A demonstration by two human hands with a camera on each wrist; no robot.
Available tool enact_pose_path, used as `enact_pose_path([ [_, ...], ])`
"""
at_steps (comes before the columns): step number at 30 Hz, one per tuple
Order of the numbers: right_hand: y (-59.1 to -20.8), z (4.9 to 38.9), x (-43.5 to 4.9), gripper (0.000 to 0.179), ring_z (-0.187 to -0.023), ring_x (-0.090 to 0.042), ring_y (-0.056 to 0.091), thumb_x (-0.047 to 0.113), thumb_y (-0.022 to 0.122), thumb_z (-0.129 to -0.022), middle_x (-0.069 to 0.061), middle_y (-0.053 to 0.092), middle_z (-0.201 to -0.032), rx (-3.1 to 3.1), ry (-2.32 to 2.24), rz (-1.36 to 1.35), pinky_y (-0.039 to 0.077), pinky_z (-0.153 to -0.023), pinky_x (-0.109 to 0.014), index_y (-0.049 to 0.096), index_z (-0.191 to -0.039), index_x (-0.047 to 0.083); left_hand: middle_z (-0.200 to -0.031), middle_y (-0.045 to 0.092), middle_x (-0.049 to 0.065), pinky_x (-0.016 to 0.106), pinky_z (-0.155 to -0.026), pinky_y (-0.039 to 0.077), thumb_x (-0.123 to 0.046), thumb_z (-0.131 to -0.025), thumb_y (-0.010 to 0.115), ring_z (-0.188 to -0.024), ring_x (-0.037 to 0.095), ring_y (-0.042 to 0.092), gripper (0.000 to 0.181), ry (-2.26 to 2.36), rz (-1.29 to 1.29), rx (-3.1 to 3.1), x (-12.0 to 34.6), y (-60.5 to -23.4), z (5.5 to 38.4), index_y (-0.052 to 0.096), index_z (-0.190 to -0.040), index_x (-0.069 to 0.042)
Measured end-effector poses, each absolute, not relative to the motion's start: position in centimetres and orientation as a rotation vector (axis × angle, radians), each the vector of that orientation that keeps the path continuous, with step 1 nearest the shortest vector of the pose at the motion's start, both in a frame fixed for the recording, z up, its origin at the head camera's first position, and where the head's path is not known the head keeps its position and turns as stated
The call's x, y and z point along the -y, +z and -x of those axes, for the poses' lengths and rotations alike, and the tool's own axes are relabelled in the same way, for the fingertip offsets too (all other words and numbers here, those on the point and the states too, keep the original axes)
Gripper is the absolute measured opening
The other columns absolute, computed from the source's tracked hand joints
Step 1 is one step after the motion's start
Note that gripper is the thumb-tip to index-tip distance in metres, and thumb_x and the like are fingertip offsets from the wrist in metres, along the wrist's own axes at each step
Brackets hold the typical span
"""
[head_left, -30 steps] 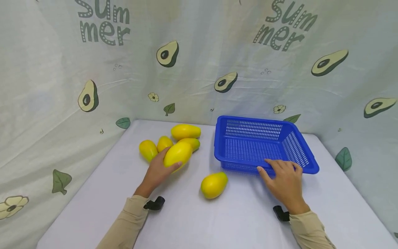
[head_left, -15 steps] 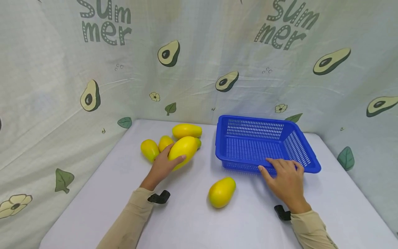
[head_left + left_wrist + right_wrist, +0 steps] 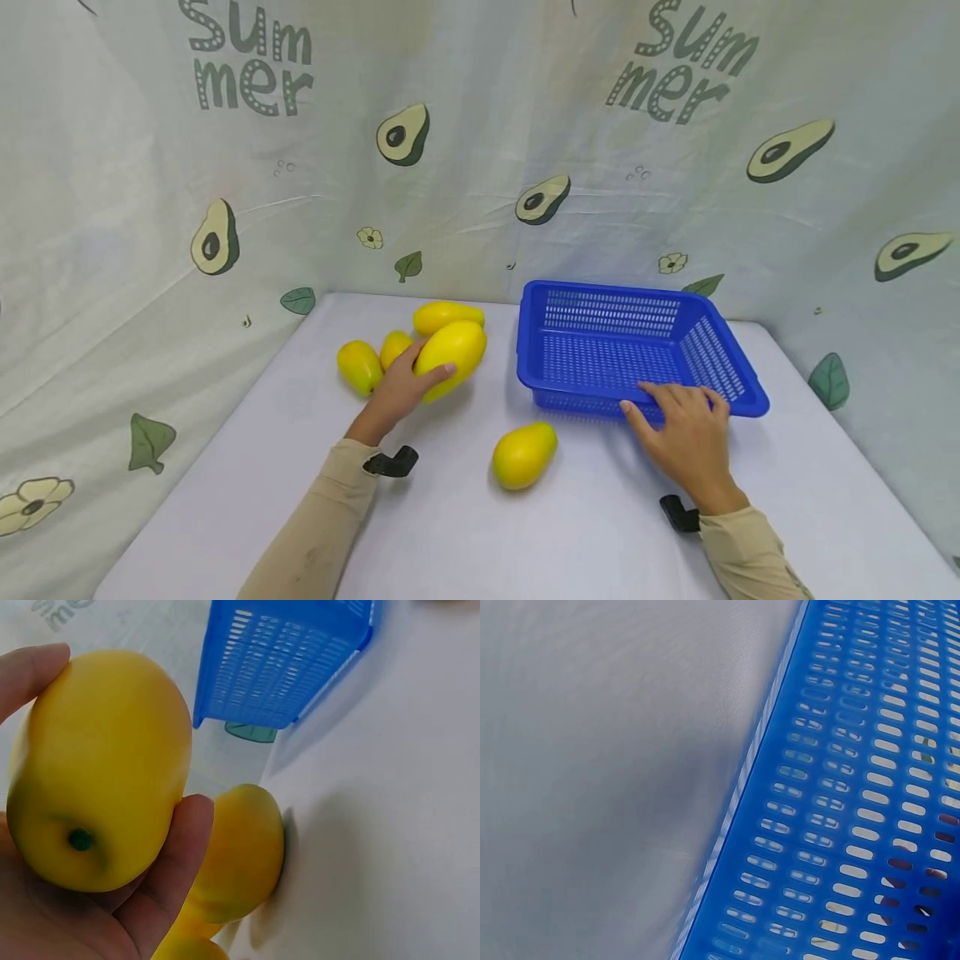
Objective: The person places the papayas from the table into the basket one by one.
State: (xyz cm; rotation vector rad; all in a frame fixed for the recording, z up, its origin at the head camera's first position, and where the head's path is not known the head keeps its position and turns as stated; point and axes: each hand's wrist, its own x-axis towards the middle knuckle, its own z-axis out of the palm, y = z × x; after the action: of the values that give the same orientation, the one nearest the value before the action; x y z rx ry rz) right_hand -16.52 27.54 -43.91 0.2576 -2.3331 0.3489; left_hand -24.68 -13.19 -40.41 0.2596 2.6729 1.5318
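Note:
My left hand (image 3: 401, 387) grips a large yellow mango (image 3: 105, 765), thumb and fingers on its sides, and holds it above the table at centre left. In the left wrist view its stem end faces the camera. Behind it lie several more mangoes, among them a long one (image 3: 442, 315) at the back and another (image 3: 360, 367) at the left; the held one partly hides them. A single mango (image 3: 525, 455) with a green tip lies nearer the front. My right hand (image 3: 690, 442) holds the front rim of a blue plastic basket (image 3: 600, 390), with its fingers over the edge.
No fruit shows inside the slotted basket. Under everything is a white-covered table (image 3: 585, 533), backed by a printed cloth curtain (image 3: 465, 150) along the rear and sides. In the right wrist view, the basket's slotted wall (image 3: 840, 795) fills the right half.
My left hand has shifted right and slightly back with the mango, which now hides the mango with the green end behind it. The front mango has rolled and turned slightly. My right hand stays put.

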Motion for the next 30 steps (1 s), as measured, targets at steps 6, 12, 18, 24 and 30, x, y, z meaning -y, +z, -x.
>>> enact_pose_path([
  [6,-43.8,16.8,-27.6,0.045,-0.103,-0.041,0.058,0.04,0.074,-0.083,-0.018,0.071,-0.102,2.325,0.351,-0.268,0.028,-0.097,-0.065,0.072,-0.111,0.005,-0.144,0.047,0.007,0.052,-0.105,0.038,-0.067,-0.084,0.067,-0.12,0.029,0.047,0.093,1.591,-0.31,-2.612,13.0,-39.7,25.8,0.034,-0.156,-0.019],
  [12,-43.8,16.8,-27.7,0.045,-0.103,-0.042,0.058,0.04,0.074,-0.083,-0.017,0.071,-0.103,2.339,0.346,-0.254,0.028,-0.097,-0.065,0.072,-0.112,0.005,-0.154,0.039,0.007,0.054,-0.109,0.035,-0.07,-0.082,0.066,-0.126,0.029,0.044,0.099,1.541,-0.332,-2.626,12.3,-38.7,26.3,0.029,-0.158,-0.018],
  [18,-43.9,16.6,-27.7,0.045,-0.104,-0.041,0.058,0.04,0.074,-0.083,-0.017,0.071,-0.103,2.344,0.358,-0.247,0.028,-0.098,-0.065,0.072,-0.112,0.005,-0.149,0.044,0.004,0.051,-0.105,0.039,-0.068,-0.083,0.067,-0.119,0.029,0.048,0.095,1.519,-0.383,-2.612,10.9,-37.4,26.9,0.033,-0.157,-0.02],
  [24,-43.9,16.7,-27.6,0.045,-0.104,-0.042,0.058,0.041,0.072,-0.085,-0.018,0.071,-0.102,2.341,0.354,-0.259,0.028,-0.098,-0.065,0.072,-0.112,0.005,-0.142,0.049,0.0,0.049,-0.103,0.041,-0.058,-0.085,0.071,-0.117,0.027,0.049,0.084,1.562,-0.434,-2.549,9.7,-36.0,27.8,0.038,-0.154,-0.021],
  [30,-44.0,16.9,-27.7,0.046,-0.102,-0.041,0.059,0.042,0.073,-0.084,-0.017,0.071,-0.101,2.325,0.343,-0.268,0.029,-0.097,-0.064,0.073,-0.111,0.005,-0.135,0.052,0.0,0.048,-0.102,0.043,-0.058,-0.085,0.072,-0.116,0.026,0.051,0.084,1.518,-0.497,-2.526,8.7,-34.9,28.6,0.039,-0.153,-0.022],
])
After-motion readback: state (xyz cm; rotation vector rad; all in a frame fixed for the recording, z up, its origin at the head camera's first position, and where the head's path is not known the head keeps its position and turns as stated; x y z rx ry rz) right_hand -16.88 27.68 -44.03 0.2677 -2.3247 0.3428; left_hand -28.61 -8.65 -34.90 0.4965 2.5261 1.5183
